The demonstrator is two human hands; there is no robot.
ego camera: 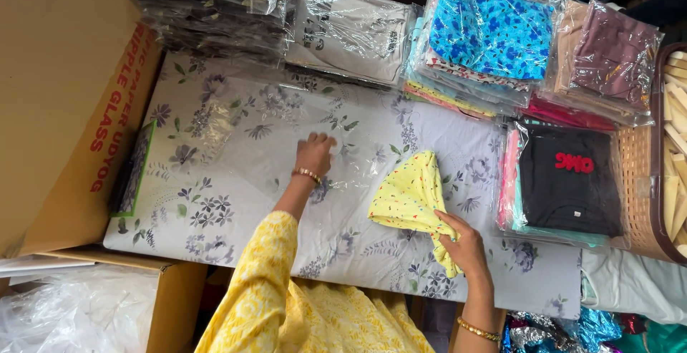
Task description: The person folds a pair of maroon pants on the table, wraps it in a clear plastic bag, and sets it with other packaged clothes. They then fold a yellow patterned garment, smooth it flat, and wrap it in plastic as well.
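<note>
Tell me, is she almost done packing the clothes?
Many look done: bagged stacks line the table's far edge. In hand: the right hand grips a folded yellow garment, and the left hand presses a clear plastic bag flat. The garment is not yet inside the bag.

Wicker basket (637,181) cut off right.

A garment packing room: stacks of bagged folded clothes (494,38), cardboard cartons (64,95), a floral-covered work table (236,181).
</note>
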